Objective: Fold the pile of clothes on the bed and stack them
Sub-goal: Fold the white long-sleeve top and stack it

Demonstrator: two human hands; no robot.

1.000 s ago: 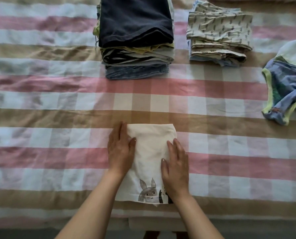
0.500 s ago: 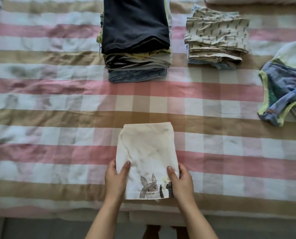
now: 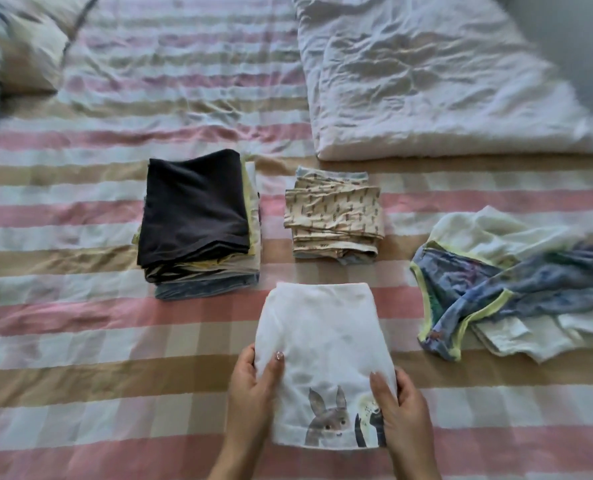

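Both hands (image 3: pixel 326 403) grip the folded white rabbit shirt (image 3: pixel 322 344) by its sides; next it likely joins a stack (image 3: pixel 198 230).

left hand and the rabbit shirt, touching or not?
Touching. The head view shows the left hand gripping the left edge of the white rabbit shirt, with the thumb lying on top of the cloth.

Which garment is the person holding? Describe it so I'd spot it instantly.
On the striped bed, look in front of the dark-topped stack and the patterned stack. There the left hand and right hand grip a white folded garment; only it shows a grey rabbit print.
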